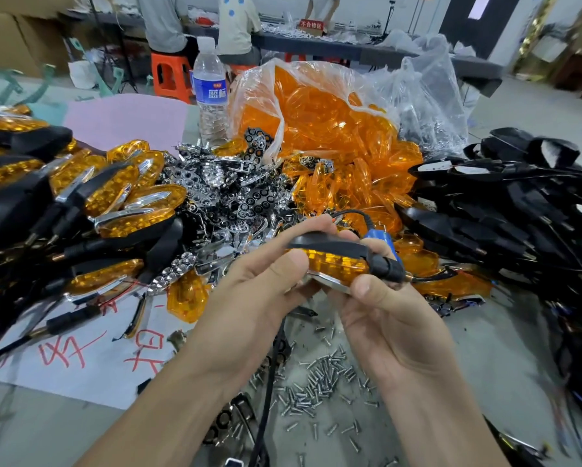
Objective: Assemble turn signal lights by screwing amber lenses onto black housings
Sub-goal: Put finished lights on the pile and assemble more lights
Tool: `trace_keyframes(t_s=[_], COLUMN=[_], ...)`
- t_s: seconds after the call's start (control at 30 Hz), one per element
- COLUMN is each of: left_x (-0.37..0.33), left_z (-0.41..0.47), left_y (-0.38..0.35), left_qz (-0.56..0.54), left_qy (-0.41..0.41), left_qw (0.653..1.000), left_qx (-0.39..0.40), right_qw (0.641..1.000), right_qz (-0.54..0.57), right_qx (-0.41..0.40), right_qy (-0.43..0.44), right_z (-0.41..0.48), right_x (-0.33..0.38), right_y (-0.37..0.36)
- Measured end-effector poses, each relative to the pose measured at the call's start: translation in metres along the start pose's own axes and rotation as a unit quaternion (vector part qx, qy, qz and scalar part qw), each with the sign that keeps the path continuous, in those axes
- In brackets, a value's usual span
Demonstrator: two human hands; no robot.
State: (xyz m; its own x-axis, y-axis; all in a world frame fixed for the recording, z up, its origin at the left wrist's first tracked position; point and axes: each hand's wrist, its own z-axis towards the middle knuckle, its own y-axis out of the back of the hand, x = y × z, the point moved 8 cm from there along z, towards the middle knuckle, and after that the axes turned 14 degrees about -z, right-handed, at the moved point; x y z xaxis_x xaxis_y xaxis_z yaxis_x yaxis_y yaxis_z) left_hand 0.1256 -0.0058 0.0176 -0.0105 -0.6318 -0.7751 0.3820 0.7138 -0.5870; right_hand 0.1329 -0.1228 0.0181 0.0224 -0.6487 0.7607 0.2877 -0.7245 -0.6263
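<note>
Amber-lensed turn signal (pixel 336 264) is gripped by curled fingers (pixel 282 269) of left hand (pixel 259 294) and right hand (pixel 394 318), above loose screws (pixel 319 375).

We see a clear plastic water bottle w/ blue label (pixel 210 92) upright behind the parts pile, and a pale pink sheet (pixel 124 119) just left of it. White paper w/ red handwritten chars (pixel 90 365) lies flat, near-left. Bg: ppl seated (pixel 163 21) on orange plastic stools (pixel 170 77) at a long dark table (pixel 350 45), a small red sign w/ white chars (pixel 310 24), and brown cardboard boxes (pixel 10 38) far left.
</note>
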Motion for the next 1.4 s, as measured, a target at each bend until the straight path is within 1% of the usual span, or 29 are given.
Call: trace_keyframes(t_s=[0.07,0.2,0.3,0.4,0.47,0.53,0.6,0.63,0.67,0.7,0.73,0.77,0.8,0.83,0.87,0.9,0.93,0.97,1.0,1.07,1.1,1.13,1.17,1.23,1.3,1.4], left_x=[0.0,-0.001,-0.001,-0.002,-0.001,-0.002,-0.003,-0.003,-0.004,-0.006,-0.01,-0.015,-0.021,-0.026,-0.03,-0.034,-0.037,-0.039,-0.04,-0.043,-0.044,-0.044,-0.044,-0.04,-0.032,-0.02], left_z=[0.0,-0.001,-0.001,-0.001,-0.001,-0.001,0.0,0.0,0.001,0.001,0.001,0.0,-0.001,-0.002,-0.002,-0.002,-0.002,-0.001,-0.002,-0.002,-0.002,-0.003,-0.004,-0.004,-0.004,-0.004], left_y=[-0.003,-0.008,-0.01,-0.006,-0.003,0.003,0.014,0.019,0.023,0.028,0.034,0.041,0.046,0.05,0.052,0.051,0.047,0.042,0.037,0.028,0.024,0.022,0.021,0.015,0.01,0.003], left_qz=[-0.035,-0.11,-0.133,-0.099,-0.072,-0.052,-0.03,-0.022,-0.018,-0.016,-0.012,-0.006,0.006,0.024,0.045,0.065,0.082,0.096,0.106,0.124,0.136,0.146,0.153,0.15,0.119,0.083], left_qy=[0.004,0.0,-0.007,-0.009,-0.009,-0.025,-0.036,-0.038,-0.039,-0.042,-0.047,-0.05,-0.048,-0.043,-0.036,-0.032,-0.03,-0.033,-0.042,-0.069,-0.084,-0.096,-0.104,-0.11,-0.087,-0.041], left_qw=[0.999,0.994,0.991,0.995,0.997,0.996,0.991,0.988,0.985,0.981,0.975,0.97,0.966,0.965,0.967,0.97,0.974,0.978,0.98,0.98,0.978,0.976,0.974,0.975,0.983,0.992], left_qx=[0.005,0.008,0.009,-0.014,-0.031,-0.063,-0.122,-0.147,-0.167,-0.19,-0.216,-0.239,-0.253,-0.256,-0.248,-0.231,-0.208,-0.185,-0.165,-0.137,-0.131,-0.131,-0.132,-0.123,-0.106,-0.086], right_qw=[1.0,0.998,0.998,0.999,0.998,0.996,0.988,0.976,0.951,0.914,0.868,0.827,0.796,0.781,0.77,0.745,0.708,0.675,0.673,0.722,0.731,0.728,0.74,0.784,0.826,0.858], right_qz=[-0.002,-0.04,-0.032,-0.002,0.003,-0.023,-0.09,-0.155,-0.245,-0.349,-0.45,-0.529,-0.583,-0.608,-0.615,-0.627,-0.658,-0.699,-0.717,-0.689,-0.681,-0.684,-0.671,-0.619,-0.562,-0.511], right_qx=[0.002,-0.03,-0.02,-0.027,-0.054,-0.087,-0.121,-0.148,-0.174,-0.181,-0.161,-0.133,-0.123,-0.133,-0.165,-0.195,-0.21,-0.191,-0.149,-0.062,-0.036,-0.029,-0.032,-0.042,-0.053,-0.053], right_qy=[0.009,0.025,0.046,0.033,0.012,-0.001,-0.026,-0.042,-0.068,-0.102,-0.134,-0.137,-0.105,-0.04,0.043,0.117,0.148,0.143,0.106,-0.001,-0.028,-0.037,-0.035,-0.016,0.002,0.01], right_z=[0.0,-0.002,-0.003,-0.004,-0.006,-0.006,-0.005,-0.006,-0.009,-0.012,-0.016,-0.017,-0.018,-0.02,-0.024,-0.03,-0.032,-0.031,-0.027,-0.022,-0.021,-0.019,-0.017,-0.012,-0.01,-0.008], right_x=[0.0,0.001,0.004,0.0,-0.006,-0.012,-0.015,-0.012,-0.009,-0.006,-0.004,0.001,0.01,0.024,0.04,0.054,0.061,0.057,0.045,0.012,0.001,-0.006,-0.009,-0.011,-0.014,-0.023], right_y=[-0.001,0.005,0.003,0.003,0.006,0.007,0.007,0.008,0.01,0.013,0.011,0.008,0.002,-0.003,-0.007,-0.01,-0.015,-0.022,-0.023,-0.02,-0.019,-0.018,-0.017,-0.018,-0.017,-0.019])
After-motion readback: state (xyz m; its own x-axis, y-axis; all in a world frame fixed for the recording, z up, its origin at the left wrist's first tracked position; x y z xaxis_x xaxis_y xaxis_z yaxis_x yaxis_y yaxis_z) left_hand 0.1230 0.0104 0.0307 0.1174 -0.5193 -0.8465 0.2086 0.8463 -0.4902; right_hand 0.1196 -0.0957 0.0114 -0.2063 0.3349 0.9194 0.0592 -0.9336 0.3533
